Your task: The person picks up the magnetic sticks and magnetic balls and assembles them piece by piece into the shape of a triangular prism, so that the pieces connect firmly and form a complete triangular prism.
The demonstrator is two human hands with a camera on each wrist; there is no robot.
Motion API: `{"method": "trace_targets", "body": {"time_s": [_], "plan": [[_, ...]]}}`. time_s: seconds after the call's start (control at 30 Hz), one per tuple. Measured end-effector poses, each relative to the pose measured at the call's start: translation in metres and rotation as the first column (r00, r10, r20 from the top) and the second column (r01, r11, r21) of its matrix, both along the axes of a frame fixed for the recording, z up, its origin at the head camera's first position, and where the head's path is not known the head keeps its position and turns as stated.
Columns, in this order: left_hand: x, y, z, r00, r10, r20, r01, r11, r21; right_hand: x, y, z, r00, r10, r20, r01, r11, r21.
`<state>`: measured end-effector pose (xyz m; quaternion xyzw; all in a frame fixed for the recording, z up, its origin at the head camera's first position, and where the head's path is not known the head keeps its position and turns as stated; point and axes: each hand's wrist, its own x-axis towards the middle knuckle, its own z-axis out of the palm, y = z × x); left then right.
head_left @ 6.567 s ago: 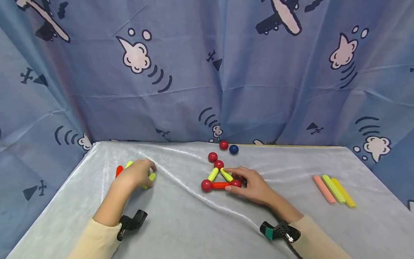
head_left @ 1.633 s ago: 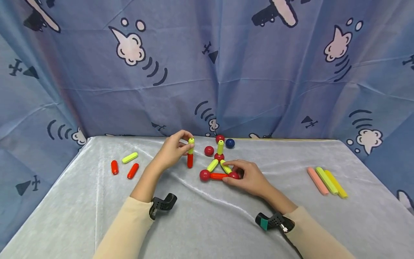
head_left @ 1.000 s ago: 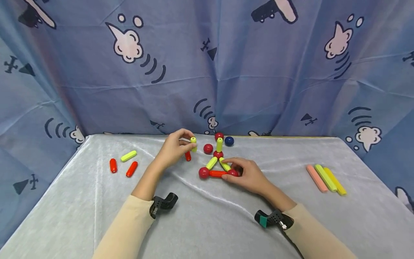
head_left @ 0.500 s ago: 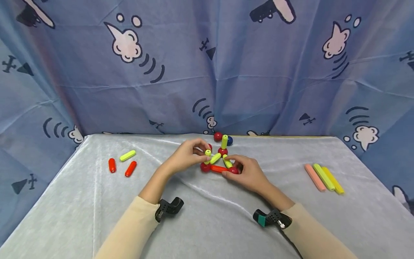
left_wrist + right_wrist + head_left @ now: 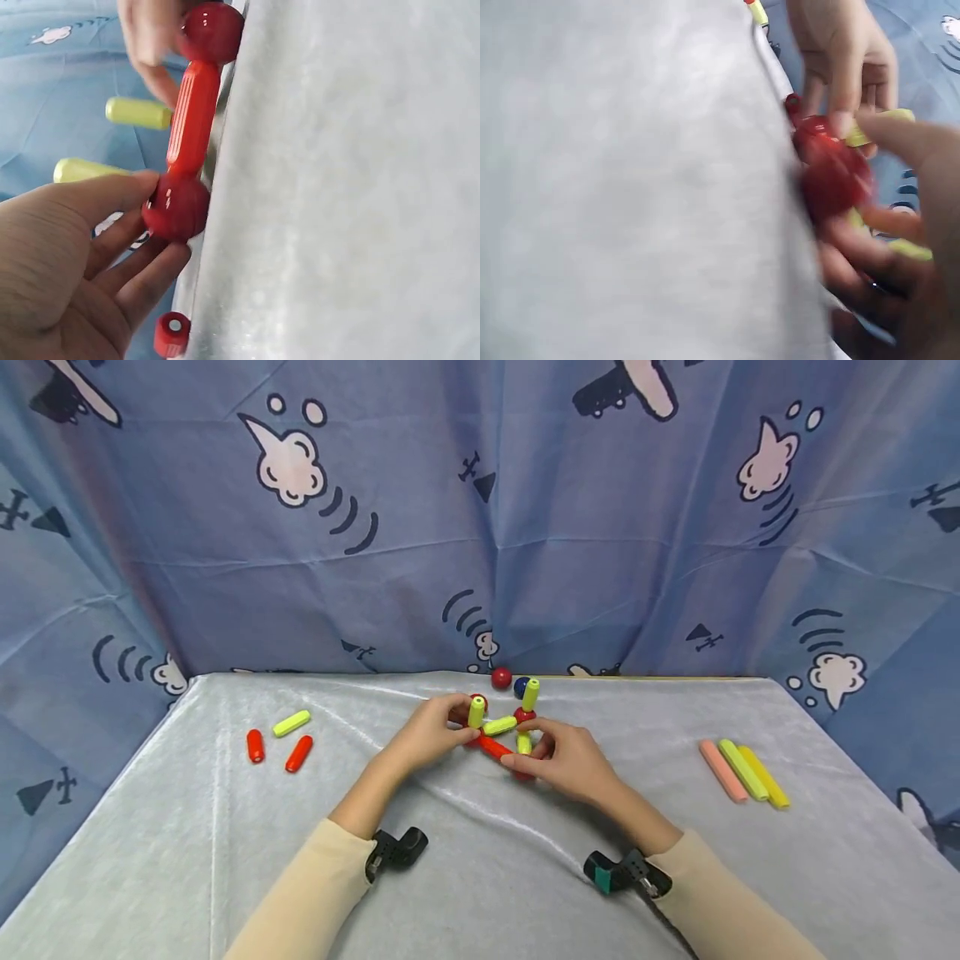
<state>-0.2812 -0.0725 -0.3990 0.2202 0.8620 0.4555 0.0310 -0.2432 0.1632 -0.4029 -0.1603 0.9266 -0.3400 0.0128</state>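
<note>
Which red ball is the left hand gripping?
In the head view, the red ball at the left end of the linked red stick; the right hand grips the right-end ball.

I count five red balls (image 5: 501, 678), one blue ball (image 5: 521, 687), five short green sticks (image 5: 500, 725), three long sticks (image 5: 743, 770) at right, two short red sticks (image 5: 298, 753) at left, one red stick (image 5: 493, 747) between balls.

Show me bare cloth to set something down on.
Bare white cloth lies between the left sleeve and right sleeve, and between the right hand and pink stick. The far middle is crowded: left hand, stick-and-ball frame, blue ball.
</note>
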Motion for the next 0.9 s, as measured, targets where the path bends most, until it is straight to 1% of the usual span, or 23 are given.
{"method": "trace_targets", "body": {"time_s": [0.07, 0.1, 0.13, 0.17, 0.2, 0.23, 0.27, 0.3, 0.33, 0.37, 0.4, 0.5, 0.57, 0.63, 0.7, 0.77, 0.83, 0.87, 0.9], "plan": [[-0.001, -0.001, -0.003, 1.0, 0.028, 0.009, -0.028, 0.999, 0.033, 0.0, 0.001, 0.005, 0.994, 0.081, 0.077, -0.077, 0.996, -0.049], [-0.001, -0.002, -0.004, 0.999, 0.04, 0.014, -0.041, 0.998, 0.049, 0.0, 0.002, 0.007, 0.99, 0.106, 0.097, -0.099, 0.992, -0.077], [-0.001, -0.002, -0.005, 0.999, 0.047, 0.017, -0.048, 0.997, 0.063, 0.0, 0.003, 0.008, 0.988, 0.113, 0.102, -0.102, 0.989, -0.108], [-0.002, -0.003, -0.006, 0.998, 0.052, 0.02, -0.053, 0.996, 0.074, -0.001, 0.004, 0.009, 0.991, 0.101, 0.088, -0.088, 0.987, -0.134], [-0.002, -0.003, -0.007, 0.998, 0.056, 0.024, -0.057, 0.995, 0.083, -0.003, 0.006, 0.009, 0.996, 0.059, 0.059, -0.049, 0.987, -0.152], [-0.003, -0.003, -0.008, 0.998, 0.06, 0.027, -0.062, 0.994, 0.09, -0.004, 0.007, 0.008, 1.0, -0.005, 0.025, 0.009, 0.986, -0.167], [-0.003, -0.002, -0.009, 0.997, 0.065, 0.031, -0.068, 0.993, 0.096, -0.006, 0.009, 0.006, 0.997, -0.077, -0.005, 0.075, 0.98, -0.185], [-0.003, -0.002, -0.009, 0.997, 0.072, 0.039, -0.075, 0.992, 0.102, -0.008, 0.011, 0.004, 0.989, -0.143, -0.025, 0.135, 0.97, -0.203], [-0.003, -0.002, -0.009, 0.996, 0.076, 0.046, -0.081, 0.991, 0.108, -0.01, 0.013, 0.001, 0.981, -0.193, -0.032, 0.182, 0.959, -0.216], [-0.003, -0.001, -0.01, 0.996, 0.08, 0.051, -0.085, 0.99, 0.114, -0.012, 0.014, -0.001, 0.975, -0.219, -0.033, 0.208, 0.954, -0.214], [-0.003, -0.001, -0.01, 0.995, 0.081, 0.055, -0.087, 0.989, 0.122, -0.014, 0.015, -0.004, 0.973, -0.227, -0.024, 0.218, 0.954, -0.208], [-0.002, 0.0, -0.012, 0.996, 0.075, 0.052, -0.082, 0.987, 0.141, -0.017, 0.017, -0.011, 0.986, -0.164, -0.012, 0.158, 0.965, -0.21], [-0.002, 0.001, -0.014, 0.997, 0.071, 0.039, -0.076, 0.986, 0.151, -0.019, 0.017, -0.014, 0.991, -0.129, -0.027, 0.12, 0.969, -0.214], [-0.002, 0.001, -0.014, 0.997, 0.066, 0.033, -0.071, 0.986, 0.154, -0.02, 0.017, -0.016, 0.991, -0.123, -0.05, 0.109, 0.97, -0.219], [-0.002, 0.0, -0.014, 0.998, 0.058, 0.029, -0.062, 0.988, 0.145, -0.02, 0.017, -0.016, 0.989, -0.13, -0.064, 0.114, 0.97, -0.215], [-0.003, -0.002, -0.01, 0.998, 0.045, 0.034, -0.049, 0.991, 0.126, -0.02, 0.018, -0.017, 0.988, -0.135, -0.07, 0.118, 0.972, -0.205], [-0.004, -0.007, -0.004, 0.998, 0.029, 0.047, -0.034, 0.993, 0.11, -0.019, 0.019, -0.018, 0.988, -0.139, -0.073, 0.122, 0.973, -0.197], [-0.005, -0.012, 0.0, 0.998, 0.026, 0.053, -0.032, 0.994, 0.103, -0.019, 0.02, -0.018, 0.987, -0.142, -0.075, 0.125, 0.973, -0.195], [-0.006, -0.017, 0.004, 0.998, 0.033, 0.047, -0.037, 0.995, 0.088, -0.019, 0.02, -0.018, 0.987, -0.143, -0.072, 0.127, 0.973, -0.194]]}}
